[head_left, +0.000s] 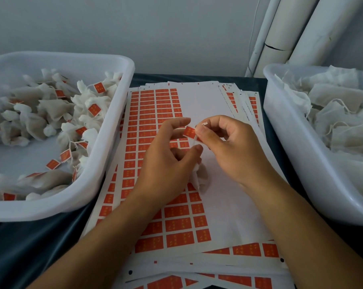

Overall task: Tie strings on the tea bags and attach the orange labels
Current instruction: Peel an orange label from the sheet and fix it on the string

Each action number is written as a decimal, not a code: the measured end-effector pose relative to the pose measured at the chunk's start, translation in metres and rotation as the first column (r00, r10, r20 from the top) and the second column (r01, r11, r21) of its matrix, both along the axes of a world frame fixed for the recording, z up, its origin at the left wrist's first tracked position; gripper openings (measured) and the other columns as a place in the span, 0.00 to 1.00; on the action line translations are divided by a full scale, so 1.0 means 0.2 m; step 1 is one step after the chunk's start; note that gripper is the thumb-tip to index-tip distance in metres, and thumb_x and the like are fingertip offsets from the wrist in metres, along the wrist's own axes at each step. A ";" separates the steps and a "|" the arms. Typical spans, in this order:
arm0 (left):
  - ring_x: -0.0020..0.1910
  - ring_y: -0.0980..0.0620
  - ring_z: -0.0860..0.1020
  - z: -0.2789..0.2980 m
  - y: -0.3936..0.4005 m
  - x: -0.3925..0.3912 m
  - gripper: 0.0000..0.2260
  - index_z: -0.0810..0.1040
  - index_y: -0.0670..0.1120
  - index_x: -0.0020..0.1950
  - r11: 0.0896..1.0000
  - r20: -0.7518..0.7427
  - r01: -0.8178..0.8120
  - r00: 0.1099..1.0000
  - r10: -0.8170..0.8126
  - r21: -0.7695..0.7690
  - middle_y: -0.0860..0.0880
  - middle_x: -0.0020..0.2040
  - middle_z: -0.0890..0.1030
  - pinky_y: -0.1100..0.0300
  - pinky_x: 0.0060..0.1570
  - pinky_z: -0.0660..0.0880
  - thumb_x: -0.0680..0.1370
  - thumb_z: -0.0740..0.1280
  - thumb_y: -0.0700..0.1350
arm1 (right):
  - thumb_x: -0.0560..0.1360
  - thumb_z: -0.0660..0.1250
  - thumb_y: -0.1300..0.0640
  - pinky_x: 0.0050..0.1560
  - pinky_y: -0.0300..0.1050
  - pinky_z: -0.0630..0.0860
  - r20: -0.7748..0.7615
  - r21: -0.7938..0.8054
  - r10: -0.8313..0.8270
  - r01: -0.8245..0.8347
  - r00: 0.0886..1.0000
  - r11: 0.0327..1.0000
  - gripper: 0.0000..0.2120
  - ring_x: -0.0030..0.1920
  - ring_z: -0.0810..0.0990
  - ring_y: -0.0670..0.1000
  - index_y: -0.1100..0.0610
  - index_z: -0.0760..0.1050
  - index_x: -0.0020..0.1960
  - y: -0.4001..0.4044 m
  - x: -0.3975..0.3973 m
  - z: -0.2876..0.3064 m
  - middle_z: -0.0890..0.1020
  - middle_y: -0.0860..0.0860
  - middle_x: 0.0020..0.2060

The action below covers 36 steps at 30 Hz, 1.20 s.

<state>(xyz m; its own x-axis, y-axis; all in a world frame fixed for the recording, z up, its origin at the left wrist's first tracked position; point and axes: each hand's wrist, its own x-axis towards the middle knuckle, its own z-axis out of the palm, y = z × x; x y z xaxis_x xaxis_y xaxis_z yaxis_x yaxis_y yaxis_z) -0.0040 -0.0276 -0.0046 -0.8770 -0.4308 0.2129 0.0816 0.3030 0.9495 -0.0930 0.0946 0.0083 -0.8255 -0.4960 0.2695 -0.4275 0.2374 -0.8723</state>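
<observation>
While both hands pinch orange label | yellow print unreadable | L grip & R grip clamped

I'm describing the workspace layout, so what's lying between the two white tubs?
In the head view, stacked label sheets lie between the left tub and right tub, with both hands above them.

left tub: smooth, slightly glossy white plastic | right tub: same plastic | tea bags: matt, crinkled gauzy fabric | label sheets: smooth white paper, matt orange labels | table cover: dark cloth, faint sheen
</observation>
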 end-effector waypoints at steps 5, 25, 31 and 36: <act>0.36 0.56 0.84 0.00 0.01 0.00 0.20 0.70 0.62 0.61 0.988 -0.094 -0.113 0.990 0.103 -0.103 0.62 0.53 0.78 0.67 0.28 0.78 0.77 0.75 0.46 | 0.80 0.70 0.47 0.45 0.30 0.80 0.068 -0.087 -0.015 0.020 0.998 0.996 0.01 0.48 0.83 0.37 0.43 0.79 0.49 -0.01 0.01 0.00 0.83 0.35 0.44; 0.47 0.62 0.79 -0.01 0.00 -0.01 0.03 0.83 0.59 0.49 0.899 -0.189 -0.344 0.935 0.300 -0.272 0.65 0.44 0.79 0.76 0.40 0.74 0.76 0.73 0.51 | 0.78 0.72 0.47 0.44 0.27 0.79 -0.005 -0.076 -0.092 0.091 0.996 0.993 0.10 0.48 0.84 0.35 0.40 0.76 0.57 0.00 0.04 0.03 0.86 0.37 0.47; 0.45 0.60 0.78 -0.02 -0.01 -0.01 0.04 0.81 0.58 0.47 0.889 -0.184 -0.332 0.940 0.286 -0.315 0.63 0.42 0.78 0.75 0.40 0.74 0.77 0.74 0.49 | 0.78 0.72 0.48 0.47 0.26 0.77 -0.069 -0.015 -0.059 0.058 0.996 0.998 0.12 0.50 0.84 0.36 0.42 0.76 0.60 0.01 0.04 0.03 0.86 0.39 0.50; 0.47 0.63 0.77 -0.02 -0.01 -0.02 0.06 0.79 0.58 0.45 0.883 -0.174 -0.324 0.944 0.279 -0.340 0.64 0.41 0.76 0.78 0.38 0.72 0.77 0.74 0.48 | 0.78 0.72 0.48 0.49 0.22 0.74 -0.166 0.045 -0.051 0.059 0.985 0.997 0.12 0.51 0.82 0.35 0.43 0.76 0.60 0.02 0.04 0.04 0.84 0.36 0.48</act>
